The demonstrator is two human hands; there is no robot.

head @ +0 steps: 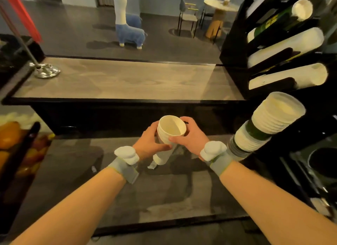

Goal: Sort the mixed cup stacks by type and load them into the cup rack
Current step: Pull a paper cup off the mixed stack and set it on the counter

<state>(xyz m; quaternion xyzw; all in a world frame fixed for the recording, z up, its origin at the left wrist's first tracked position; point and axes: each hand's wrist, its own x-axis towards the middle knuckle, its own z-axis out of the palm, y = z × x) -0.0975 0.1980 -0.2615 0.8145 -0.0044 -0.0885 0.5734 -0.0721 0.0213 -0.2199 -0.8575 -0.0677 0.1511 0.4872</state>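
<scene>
Two hands [151,140] [191,137], one held cup stack [168,135], three cup stacks in rack [235,34], one leaning mixed stack [264,128]

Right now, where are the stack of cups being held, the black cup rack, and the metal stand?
Held cup stack [172,128]: head view, inside of top cup.
Cup rack [235,43]: head view, black side panel.
Metal stand [45,71]: head view, shiny base.

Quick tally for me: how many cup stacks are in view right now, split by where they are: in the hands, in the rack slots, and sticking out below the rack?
Held in both hands: 1 white cup stack
In the cup rack slots: 3
Mixed stack leaning out below the rack: 1
Total: 5 stacks
</scene>
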